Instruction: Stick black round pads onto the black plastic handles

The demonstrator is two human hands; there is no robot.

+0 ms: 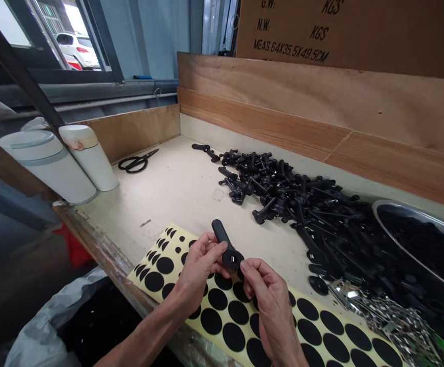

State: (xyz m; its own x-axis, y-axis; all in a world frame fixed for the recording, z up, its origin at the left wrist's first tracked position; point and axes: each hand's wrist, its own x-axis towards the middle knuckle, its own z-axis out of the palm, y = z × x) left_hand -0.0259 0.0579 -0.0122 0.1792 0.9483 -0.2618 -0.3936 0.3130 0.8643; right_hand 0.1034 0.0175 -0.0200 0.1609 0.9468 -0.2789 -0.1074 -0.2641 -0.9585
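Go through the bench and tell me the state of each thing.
Left hand, gripping the black lever handle.
Right hand, fingertips pinching its round head.
Adhesive dot sheet, black dots still on yellow backing.
Handle pile, loose and tangled.
Steel bowl, filled with black parts.
Scissors, closed, lying flat.

A cream-topped bench (176, 178) is boxed in along its back edge by tall plywood boards (268, 104) and at its far end by a lower plywood board (138, 133). A brown cardboard carton (344, 30) printed with weights and measurements stands behind them. Daylight enters through a dark-framed window (69, 38) beside a pale blue-grey wall (161, 41), with a white car (79, 50) outside.
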